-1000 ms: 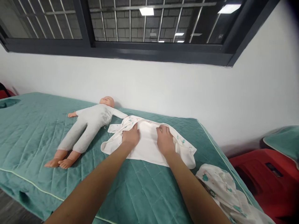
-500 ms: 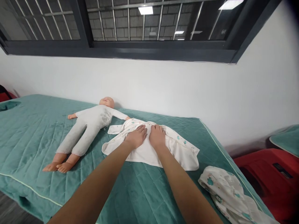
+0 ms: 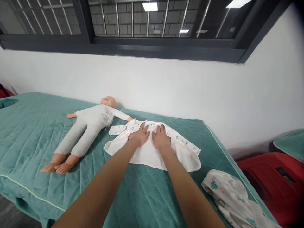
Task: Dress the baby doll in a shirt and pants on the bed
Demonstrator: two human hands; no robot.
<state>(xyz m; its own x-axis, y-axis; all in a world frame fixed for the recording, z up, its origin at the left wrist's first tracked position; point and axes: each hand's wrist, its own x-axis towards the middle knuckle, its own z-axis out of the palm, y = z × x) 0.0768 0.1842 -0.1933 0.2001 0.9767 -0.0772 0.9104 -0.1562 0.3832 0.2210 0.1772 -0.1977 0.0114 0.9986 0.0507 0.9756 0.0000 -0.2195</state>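
A white baby shirt [image 3: 150, 155] with small green prints lies spread on the green quilted bed cover [image 3: 140, 196], its front flaps folded outward and the neck label showing. My left hand [image 3: 140, 136] rests on its inner side, fingers spread and pointing up toward the collar. Beside it, my right hand [image 3: 161, 137] presses flat on the same cloth, fingers stretched out. Left of the shirt a baby doll [image 3: 95, 123] in a white cloth body lies on its back. One of the doll's hands touches or nearly touches the shirt's edge.
A crumpled white printed cloth [image 3: 228, 193] lies at the bed's right front. Beyond the right edge stands a red plastic piece [image 3: 277, 186]. A white wall [image 3: 166, 85] with a dark-framed, barred window runs along the far side of the bed.
My fingers have straightened and spread on the shirt, where they were more curled at the collar. The collar and label now show more openly. The view has shifted slightly.
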